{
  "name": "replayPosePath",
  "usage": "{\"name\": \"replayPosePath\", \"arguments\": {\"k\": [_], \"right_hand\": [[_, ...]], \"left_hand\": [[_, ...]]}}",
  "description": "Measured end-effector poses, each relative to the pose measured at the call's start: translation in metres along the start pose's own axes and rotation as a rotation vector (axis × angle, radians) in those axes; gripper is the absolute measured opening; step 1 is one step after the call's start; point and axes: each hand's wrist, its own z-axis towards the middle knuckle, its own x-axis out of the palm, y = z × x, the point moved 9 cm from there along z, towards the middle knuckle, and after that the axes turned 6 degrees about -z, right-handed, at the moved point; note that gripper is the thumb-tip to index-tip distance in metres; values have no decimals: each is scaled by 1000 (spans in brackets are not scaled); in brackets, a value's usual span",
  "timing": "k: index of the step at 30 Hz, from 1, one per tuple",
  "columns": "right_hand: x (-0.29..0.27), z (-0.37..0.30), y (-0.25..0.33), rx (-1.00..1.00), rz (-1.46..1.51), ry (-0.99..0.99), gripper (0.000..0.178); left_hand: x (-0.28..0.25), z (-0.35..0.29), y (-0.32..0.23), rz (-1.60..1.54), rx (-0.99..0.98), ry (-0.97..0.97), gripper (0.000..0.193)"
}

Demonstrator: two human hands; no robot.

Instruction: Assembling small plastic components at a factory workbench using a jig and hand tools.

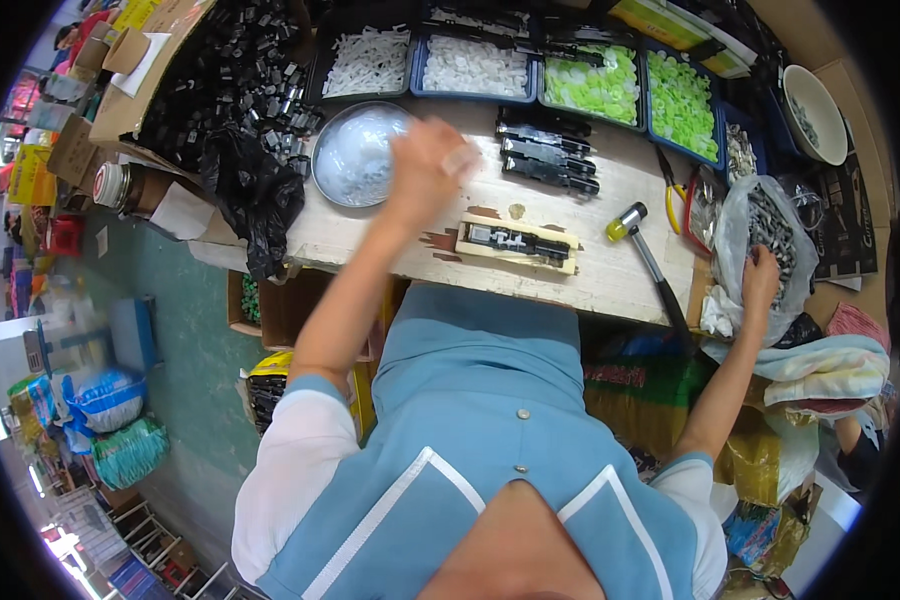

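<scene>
My left hand (428,172) is smeared by motion above the bench, beside a round metal bowl (332,196) of small pale parts. A whitish patch shows at its fingers; whether it is a held piece is unclear. My right hand (761,277) reaches into a clear plastic bag (738,262) of small grey parts (770,235), fingertips drawn together on something I cannot make out. Between the hands, near the bench's front edge, a cream-coloured fixture (467,246) holds a black mechanism with metal pieces (518,242). Behind it lie several black assemblies (548,165).
A hammer (650,262) and yellow-handled pliers (674,205) lie to the right. Trays of white parts (475,68) and green parts (592,85) line the back. Black parts (232,95) heap at the left, beside a black plastic bag (255,195). A cream bowl (815,120) stands far right.
</scene>
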Motion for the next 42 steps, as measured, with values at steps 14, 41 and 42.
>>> {"name": "replayPosePath", "arguments": {"k": [14,41,42], "right_hand": [[2,9,-34,100,263,-12,24],[0,6,-50,110,529,-133,22],[-7,2,-57,121,593,-201,22]], "left_hand": [[-9,106,181,247,-338,219,23],[-69,64,153,-808,-509,-107,21],[-78,61,144,-677,-467,-160,16]]}}
